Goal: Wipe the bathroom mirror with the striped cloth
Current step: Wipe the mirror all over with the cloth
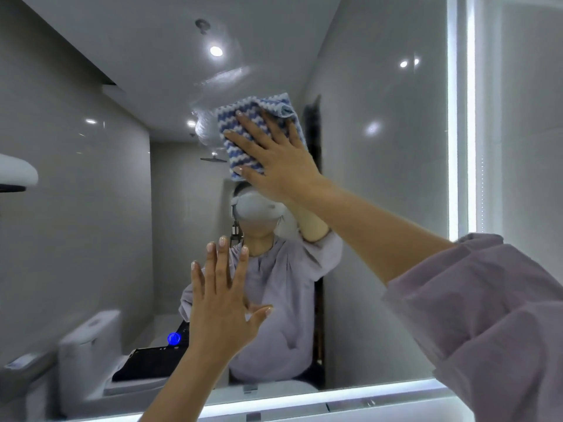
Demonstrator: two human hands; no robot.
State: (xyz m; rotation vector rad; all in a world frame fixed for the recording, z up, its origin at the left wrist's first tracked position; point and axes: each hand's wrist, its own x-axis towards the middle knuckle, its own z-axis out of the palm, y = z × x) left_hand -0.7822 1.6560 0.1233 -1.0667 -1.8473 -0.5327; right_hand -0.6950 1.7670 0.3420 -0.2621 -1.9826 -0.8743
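Observation:
The bathroom mirror [380, 166] fills most of the view, with lit strips along its right and bottom edges. My right hand [275, 159] presses a blue-and-white striped cloth [243, 117] flat against the upper middle of the glass, fingers spread over it. A smeared wet patch [219, 83] shows on the glass just above and left of the cloth. My left hand [224, 303] lies flat against the lower middle of the mirror, fingers apart, holding nothing. My right arm wears a loose lilac sleeve [493, 324].
The mirror reflects a person, a white toilet [91, 345] with a dark item and a blue light [174, 338] on it, grey tiled walls and ceiling spotlights. A white rounded object [15, 172] juts in at the left edge.

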